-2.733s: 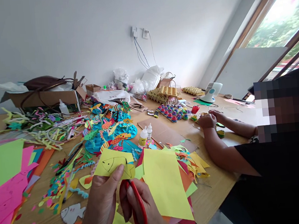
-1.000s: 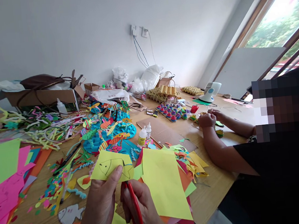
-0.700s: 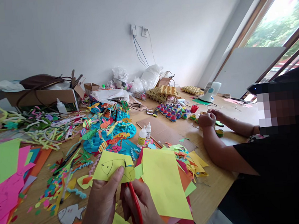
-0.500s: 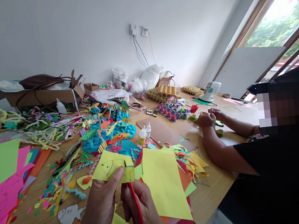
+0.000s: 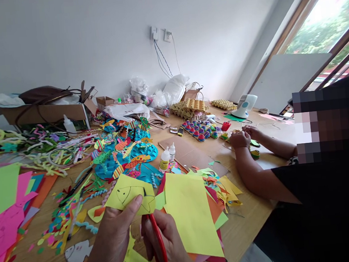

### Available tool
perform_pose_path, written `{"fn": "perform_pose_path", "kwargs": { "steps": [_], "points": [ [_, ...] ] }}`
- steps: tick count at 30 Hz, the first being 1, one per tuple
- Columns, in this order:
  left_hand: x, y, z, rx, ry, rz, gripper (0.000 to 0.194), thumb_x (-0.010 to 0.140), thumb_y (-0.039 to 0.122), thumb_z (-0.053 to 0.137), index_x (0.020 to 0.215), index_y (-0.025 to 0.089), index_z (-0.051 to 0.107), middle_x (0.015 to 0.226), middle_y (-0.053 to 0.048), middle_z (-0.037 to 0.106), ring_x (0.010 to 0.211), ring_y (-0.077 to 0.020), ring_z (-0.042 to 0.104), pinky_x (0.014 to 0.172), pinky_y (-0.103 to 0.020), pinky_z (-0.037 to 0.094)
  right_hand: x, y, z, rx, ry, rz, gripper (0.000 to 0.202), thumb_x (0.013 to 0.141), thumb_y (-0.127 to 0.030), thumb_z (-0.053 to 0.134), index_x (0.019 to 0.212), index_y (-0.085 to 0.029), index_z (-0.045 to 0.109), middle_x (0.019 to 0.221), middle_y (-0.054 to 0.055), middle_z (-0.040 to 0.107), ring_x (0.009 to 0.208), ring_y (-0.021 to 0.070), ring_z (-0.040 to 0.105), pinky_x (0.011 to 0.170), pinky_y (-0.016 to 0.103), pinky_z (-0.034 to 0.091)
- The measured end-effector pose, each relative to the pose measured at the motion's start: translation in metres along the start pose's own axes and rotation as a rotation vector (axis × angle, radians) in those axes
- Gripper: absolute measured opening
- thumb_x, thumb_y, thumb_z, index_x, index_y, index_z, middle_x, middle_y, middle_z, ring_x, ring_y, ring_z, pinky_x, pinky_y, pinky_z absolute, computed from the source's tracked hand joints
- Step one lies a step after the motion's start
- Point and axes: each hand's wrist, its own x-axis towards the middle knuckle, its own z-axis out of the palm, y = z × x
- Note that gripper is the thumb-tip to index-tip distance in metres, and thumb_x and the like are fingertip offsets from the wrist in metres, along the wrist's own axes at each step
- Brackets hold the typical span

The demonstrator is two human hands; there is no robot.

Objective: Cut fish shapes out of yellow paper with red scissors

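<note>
Pinching the yellow fish paper (image 5: 133, 188) between thumb and fingers, my left hand (image 5: 118, 231) holds it up above the wooden surface (image 5: 250, 214), the drawn fish facing me and my thumb covering part of its rear half. My right hand (image 5: 171, 235) is wrapped around the red scissors (image 5: 162, 247), just below the paper's lower right corner; the blades are hidden, so I cannot tell whether they touch it. A large yellow sheet (image 5: 187, 216) lies just right of my hands, near the edge of the surface that runs up toward a co-worker's hands (image 5: 240, 139). Compared with the earliest view, the scissors' red loop looks narrower, turned more edge-on, and the dark bit of blade that showed at the paper's lower edge is out of sight, while my left grip on the paper is the same.
</note>
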Motion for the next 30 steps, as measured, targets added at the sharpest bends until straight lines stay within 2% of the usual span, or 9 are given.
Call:
{"fn": "perform_pose_path", "kwargs": {
  "steps": [2,6,9,12,19,22,26,30],
  "points": [
    [0.0004,0.0011,0.0007,-0.005,-0.015,-0.015,0.034,0.062,0.026,0.080,0.094,0.017,0.072,0.073,-0.001,0.077,0.104,-0.0273,0.064,0.093,-0.034,0.049,0.0001,-0.0017,-0.0007,-0.008,-0.013,-0.003,0.056,0.077,-0.071,0.049,0.059,-0.018,0.047,0.042,-0.008,0.036,0.035,0.0047,0.029,0.033,0.014,0.024],
    [0.0007,0.0023,0.0018,-0.006,0.045,-0.014,0.050,0.061,0.025,0.081,0.109,0.020,0.067,0.082,0.001,0.077,0.093,-0.0236,0.068,0.083,-0.028,0.053,-0.0005,-0.0014,-0.0013,-0.022,-0.009,-0.005,0.054,0.079,-0.068,0.049,0.058,-0.018,0.043,0.043,-0.007,0.037,0.037,0.0051,0.030,0.035,0.015,0.025],
    [0.0001,0.0039,0.0034,-0.014,0.064,-0.020,0.056,0.059,0.025,0.081,0.112,0.021,0.065,0.083,0.002,0.077,0.088,-0.0224,0.069,0.072,-0.024,0.054,-0.0006,0.0012,-0.0009,-0.025,-0.003,-0.011,0.052,0.081,-0.065,0.049,0.057,-0.019,0.041,0.043,-0.007,0.038,0.037,0.0050,0.029,0.035,0.015,0.024],
    [-0.0005,0.0066,0.0049,-0.034,0.044,-0.014,0.057,0.056,0.026,0.083,0.111,0.021,0.066,0.081,0.002,0.078,0.086,-0.0229,0.069,0.067,-0.024,0.054,-0.0001,0.0030,-0.0009,-0.036,-0.011,-0.013,0.051,0.082,-0.062,0.049,0.057,-0.018,0.043,0.043,-0.007,0.038,0.036,0.0053,0.030,0.035,0.015,0.025],
    [0.0003,0.0074,0.0014,0.028,-0.002,-0.054,0.051,0.061,0.028,0.080,0.109,0.018,0.067,0.079,0.001,0.078,0.081,-0.0230,0.070,0.070,-0.026,0.055,-0.0002,-0.0001,-0.0050,-0.059,-0.053,-0.009,0.047,0.083,-0.059,0.050,0.061,-0.018,0.044,0.045,-0.006,0.039,0.038,0.0055,0.034,0.036,0.014,0.028],
    [0.0004,0.0066,0.0003,0.027,-0.035,-0.061,0.051,0.062,0.028,0.079,0.110,0.018,0.066,0.080,0.001,0.078,0.083,-0.0230,0.070,0.076,-0.027,0.054,-0.0006,-0.0017,-0.0056,-0.056,-0.057,-0.016,0.046,0.084,-0.059,0.049,0.063,-0.018,0.044,0.047,-0.006,0.039,0.038,0.0053,0.034,0.037,0.014,0.027],
    [0.0004,0.0071,0.0010,0.034,-0.023,-0.061,0.055,0.059,0.029,0.081,0.111,0.019,0.066,0.081,0.002,0.078,0.088,-0.0227,0.069,0.080,-0.027,0.053,-0.0006,-0.0029,-0.0044,-0.042,-0.056,-0.029,0.049,0.082,-0.063,0.047,0.063,-0.019,0.043,0.046,-0.007,0.038,0.038,0.0053,0.032,0.036,0.014,0.027],
    [0.0002,0.0077,0.0015,0.033,-0.014,-0.051,0.053,0.056,0.030,0.082,0.106,0.020,0.068,0.080,0.001,0.078,0.085,-0.0230,0.070,0.077,-0.027,0.054,0.0002,-0.0027,-0.0035,-0.033,-0.047,-0.012,0.052,0.080,-0.067,0.048,0.062,-0.019,0.042,0.046,-0.007,0.037,0.037,0.0051,0.032,0.035,0.014,0.026]
  ]
}}
